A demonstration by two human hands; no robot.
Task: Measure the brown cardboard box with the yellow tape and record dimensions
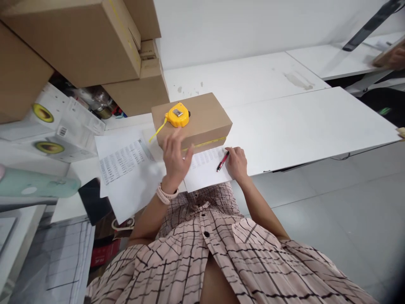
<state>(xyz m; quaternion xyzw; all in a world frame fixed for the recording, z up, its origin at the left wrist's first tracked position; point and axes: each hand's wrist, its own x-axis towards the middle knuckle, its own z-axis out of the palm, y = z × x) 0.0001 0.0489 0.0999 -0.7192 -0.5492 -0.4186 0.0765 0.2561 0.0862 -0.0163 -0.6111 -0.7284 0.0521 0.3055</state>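
Observation:
My left hand [175, 158], with a pale pink watch band [166, 195] at the wrist, is raised by the near side of a cardboard box [205, 112]. Its fingers are apart and hold nothing. On top of the box lies a yellow tape measure [179, 116], a short length of its tape out to the left. My right hand [237, 162] rests at the desk's front edge, fingers curled at the upper end of a red and black pen [223, 161]. The pen slants over a printed sheet [202, 173], partly covered by the box.
More printed papers [126, 169] lie left of the box. Large cardboard boxes [79, 42] are stacked at the back left, above white cartons with avocado pictures [72, 122]. A mint-green bottle [41, 183] is at far left. At far right, another person's hand [397, 59] shows.

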